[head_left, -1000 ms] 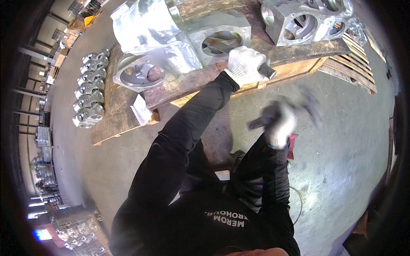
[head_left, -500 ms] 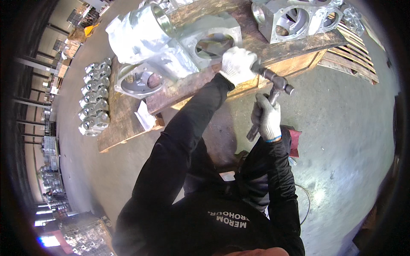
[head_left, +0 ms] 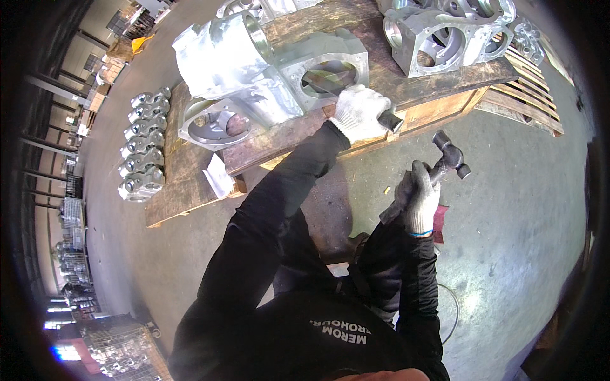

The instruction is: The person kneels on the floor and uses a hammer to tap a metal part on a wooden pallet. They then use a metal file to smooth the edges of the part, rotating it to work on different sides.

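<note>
In a white knit glove, my left hand (head_left: pixel 361 114) is closed round a rod-like tool (head_left: pixel 390 120) whose thick, dark butt end sticks out toward the right. Its other end is hard to make out against the casting. Right beside this hand stands a large silver metal casting (head_left: pixel 273 95) with a bulky cylinder and wide round openings, resting at the bench edge. Lower and to the right, my gloved right hand (head_left: pixel 422 198) grips a ball-peen hammer (head_left: pixel 452 157) by its handle. The hammer head is apart from the tool, over the floor.
A similar casting (head_left: pixel 438 47) sits farther right on the wooden bench (head_left: pixel 356 19). Smaller castings (head_left: pixel 143 149) line the left side. A white paper (head_left: pixel 219 176) hangs at the bench corner. Slatted pallets (head_left: pixel 524 101) lie at the far right, and a thin hose (head_left: pixel 456 305) is on the floor.
The hammer has swung away from the tool in my left hand, down and to the right. My left hand stays closed by the casting, little moved.
</note>
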Demonstrator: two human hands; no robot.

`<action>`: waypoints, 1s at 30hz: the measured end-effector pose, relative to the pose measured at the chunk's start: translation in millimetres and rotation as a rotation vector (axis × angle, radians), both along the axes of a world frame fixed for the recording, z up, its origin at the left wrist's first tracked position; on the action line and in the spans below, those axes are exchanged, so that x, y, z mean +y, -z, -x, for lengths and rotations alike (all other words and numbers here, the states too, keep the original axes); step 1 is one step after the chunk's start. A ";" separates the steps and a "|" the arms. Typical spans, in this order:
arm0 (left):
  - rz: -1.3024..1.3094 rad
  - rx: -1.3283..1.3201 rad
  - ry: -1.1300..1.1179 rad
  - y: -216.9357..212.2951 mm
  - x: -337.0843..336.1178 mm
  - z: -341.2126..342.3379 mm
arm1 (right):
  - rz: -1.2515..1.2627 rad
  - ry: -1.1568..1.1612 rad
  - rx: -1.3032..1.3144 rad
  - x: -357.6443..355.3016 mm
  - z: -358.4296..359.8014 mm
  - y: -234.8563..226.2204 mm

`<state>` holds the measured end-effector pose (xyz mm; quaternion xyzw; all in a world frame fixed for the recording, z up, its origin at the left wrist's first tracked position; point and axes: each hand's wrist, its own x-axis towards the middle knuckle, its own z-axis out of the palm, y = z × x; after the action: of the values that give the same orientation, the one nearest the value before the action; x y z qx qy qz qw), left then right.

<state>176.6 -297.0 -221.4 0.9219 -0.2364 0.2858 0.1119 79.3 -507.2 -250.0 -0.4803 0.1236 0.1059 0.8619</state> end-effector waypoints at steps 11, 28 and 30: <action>-0.036 0.305 0.011 -32.7 -6.3 21.7 | -0.006 -0.061 -0.005 4.0 11.2 -5.2; 0.344 0.267 -0.252 -92.6 -9.3 -7.3 | 0.135 0.021 -0.198 -43.6 -20.6 -88.3; 0.432 0.322 -0.242 -96.7 -2.7 -12.2 | 0.095 0.104 -0.386 -53.3 -28.3 -140.4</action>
<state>188.8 -299.7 -124.7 0.9318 -0.0375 0.1910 0.3064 107.6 -560.5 -109.6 -0.5249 -0.0142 -0.0385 0.8502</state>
